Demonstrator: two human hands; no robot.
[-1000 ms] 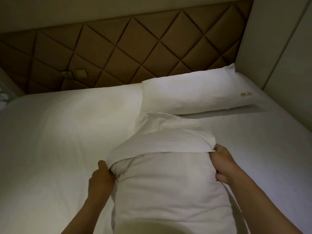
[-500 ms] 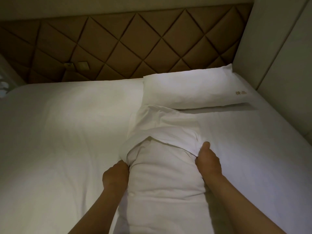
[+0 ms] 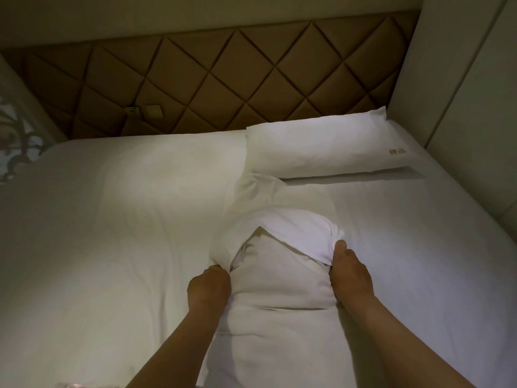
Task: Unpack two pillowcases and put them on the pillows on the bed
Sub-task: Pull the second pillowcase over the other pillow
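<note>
Left hand (image 3: pixel 208 289) and right hand (image 3: pixel 349 275): each grip is closed on the open hem of the white cotton pillowcase (image 3: pixel 293 228), one at either side. The bare off-white pillow (image 3: pixel 279 309) lies lengthwise between the grips on the bed (image 3: pixel 112 247); its far end is sheathed beyond them; its uncovered length runs back toward the person. Judgement: the hem must travel that way.

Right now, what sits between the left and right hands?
In the head view, the pillow lies between the left hand and right hand; each grips an edge of the pillowcase covering its far end.
</note>
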